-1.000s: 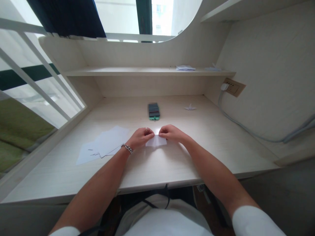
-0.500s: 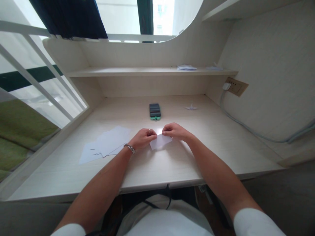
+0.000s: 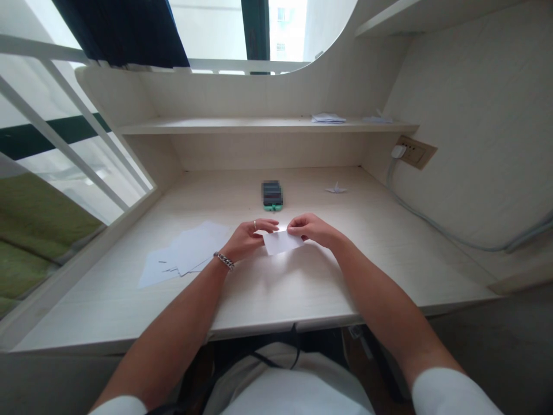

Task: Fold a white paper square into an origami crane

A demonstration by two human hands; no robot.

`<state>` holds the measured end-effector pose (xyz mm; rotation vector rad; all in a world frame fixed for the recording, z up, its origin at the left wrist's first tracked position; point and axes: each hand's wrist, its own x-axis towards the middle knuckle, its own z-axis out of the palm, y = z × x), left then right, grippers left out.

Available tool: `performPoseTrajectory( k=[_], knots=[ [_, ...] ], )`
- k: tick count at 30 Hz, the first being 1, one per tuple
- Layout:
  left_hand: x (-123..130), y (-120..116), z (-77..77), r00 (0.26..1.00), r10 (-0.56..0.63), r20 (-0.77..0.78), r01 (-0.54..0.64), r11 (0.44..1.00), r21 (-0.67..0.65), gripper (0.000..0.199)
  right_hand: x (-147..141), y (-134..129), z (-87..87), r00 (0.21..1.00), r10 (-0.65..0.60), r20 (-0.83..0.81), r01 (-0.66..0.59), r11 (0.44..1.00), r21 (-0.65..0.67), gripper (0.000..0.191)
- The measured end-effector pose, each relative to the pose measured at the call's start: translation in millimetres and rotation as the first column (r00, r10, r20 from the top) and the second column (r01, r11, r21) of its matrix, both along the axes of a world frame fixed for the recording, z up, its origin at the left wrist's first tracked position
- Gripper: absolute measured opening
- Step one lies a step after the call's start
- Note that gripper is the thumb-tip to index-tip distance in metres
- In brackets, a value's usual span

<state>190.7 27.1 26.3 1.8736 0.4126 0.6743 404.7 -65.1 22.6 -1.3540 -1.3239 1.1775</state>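
Note:
A small white sheet of paper is held up over the desk, tilted, between my hands. My right hand pinches its upper right corner between thumb and fingers. At the sheet's left side is my left hand, its fingers spread apart, the thumb beside or partly behind the paper's edge. That hand wears a ring and a chain bracelet on the wrist. Several loose white sheets lie overlapping to the left. Beyond my hands lies a dark phone-like object with a green end.
A folded paper figure sits at the back right of the desk. Folded papers rest on the shelf. A plug with a grey cable runs along the right wall.
My left fingers have opened from their pinch on the sheet's upper edge. The sheet has turned a little and shifted slightly, still in my right hand.

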Motion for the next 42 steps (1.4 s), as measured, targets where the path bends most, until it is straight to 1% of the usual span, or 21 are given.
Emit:
performPoseTrajectory(
  k=[1,3,5,7,9,11,13,17,22,28,30,34,38,42],
  knots=[
    [0.6,-1.8,0.3,1.0,-0.006,0.017,0.006,1.0,-0.029,0.028,-1.9,0.6,-1.1,1.0,0.017,-0.002,-0.017,1.0,0.0,0.028],
    [1.4,-3.6,0.8,0.999,0.045,0.018,-0.043,0.995,-0.085,0.028,-3.5,1.5,-2.1,1.0,0.01,0.015,-0.01,1.0,0.005,0.028],
    [1.9,-3.1,0.8,0.993,0.117,0.002,-0.116,0.984,-0.136,0.031,-3.3,1.2,-0.6,0.998,-0.064,0.005,0.064,0.998,0.017,0.03],
    [2.6,-1.6,0.2,0.989,0.148,-0.007,-0.147,0.973,-0.178,0.031,-3.6,-0.2,3.1,0.989,-0.131,-0.072,0.134,0.99,0.032,0.036],
    [3.6,-0.4,-0.7,0.988,0.154,-0.013,-0.153,0.967,-0.203,0.029,-5.9,-1.4,6.4,0.984,-0.12,-0.135,0.13,0.989,0.07,0.043],
    [4.7,-0.3,-1.4,0.988,0.152,-0.026,-0.154,0.966,-0.209,0.027,-10.5,-1.2,6.9,0.988,-0.11,-0.108,0.123,0.984,0.128,0.042],
    [5.5,-1.0,-1.6,0.99,0.14,-0.032,-0.144,0.967,-0.21,0.027,-15.7,0.8,4.4,0.989,-0.136,-0.066,0.146,0.972,0.185,0.039],
    [6.1,-2.6,-2.5,0.991,0.134,-0.026,-0.136,0.968,-0.211,0.03,-22.1,5.4,-2.4,0.983,-0.175,-0.046,0.181,0.957,0.227,0.033],
    [7.1,-2.1,-6.1,0.985,0.173,-0.007,-0.171,0.969,-0.178,0.036,-23.6,5.3,-3.5,0.982,-0.18,-0.053,0.187,0.962,0.197,0.032],
    [7.0,-2.7,-7.4,0.984,0.176,-0.025,-0.177,0.97,-0.166,0.035,-27.0,4.7,-2.3,0.986,-0.149,-0.067,0.156,0.983,0.098,0.032],
    [6.5,-3.6,-6.5,0.986,0.166,-0.021,-0.167,0.966,-0.198,0.036,-27.8,5.2,-1.9,0.985,-0.155,-0.077,0.161,0.983,0.091,0.032],
    [5.9,-4.7,-4.0,0.99,0.14,0.012,-0.132,0.953,-0.273,0.042,-26.6,5.1,-0.1,0.973,-0.198,-0.115,0.211,0.97,0.119,0.032],
    [5.8,-4.9,-2.1,0.984,0.177,-0.01,-0.173,0.943,-0.283,0.037,-24.1,1.6,4.3,0.977,-0.169,-0.127,0.18,0.98,0.08,0.028],
    [5.7,-5.7,-0.7,0.983,0.186,0.012,-0.174,0.941,-0.289,0.035,-24.3,-0.9,7.0,0.974,-0.155,-0.166,0.169,0.983,0.072,0.027]
  ],
)
